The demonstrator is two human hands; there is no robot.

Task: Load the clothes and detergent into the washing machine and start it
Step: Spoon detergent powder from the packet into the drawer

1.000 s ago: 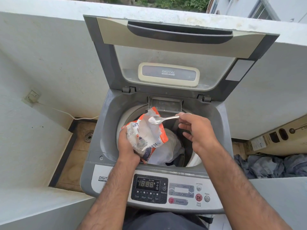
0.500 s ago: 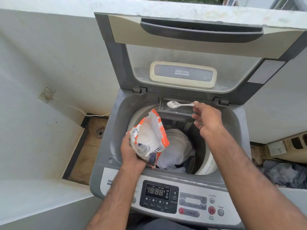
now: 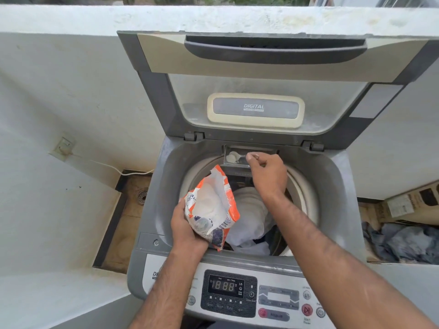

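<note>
- While the lid (image 3: 256,67) is stood upright at the far side, the washing machine (image 3: 166,176) is seen from above with its drum open.
- The detergent packet (image 3: 211,210), orange and white with its top torn open, is gripped at its lower part by the left hand (image 3: 184,230); it is held over the near left part of the drum, and white powder is visible inside.
- A spoon (image 3: 241,156) is pinched by its handle between the thumb and fingertips of the right hand (image 3: 268,173), which is extended across the drum to the far rim.
- The spoon's bowl is placed inside the detergent compartment (image 3: 237,165), a small drawer set in the far rim below the hinges; white powder is seen at the compartment's left end.
- The clothes (image 3: 249,214), mostly white with some dark fabric at the near edge, are lying in the drum, just right of the packet and beneath the right forearm.
- The control panel (image 3: 228,290) is set along the near edge; 1888 is shown on its display, and a red start button (image 3: 307,309) is placed at its right end.
- A wall socket (image 3: 63,147) with a white cable (image 3: 114,167) is mounted at the left, and a floor drain (image 3: 142,198) is set in the floor near it.
- A cardboard box (image 3: 408,205) and a heap of blue-grey garments (image 3: 408,241) are found right of the machine.
</note>
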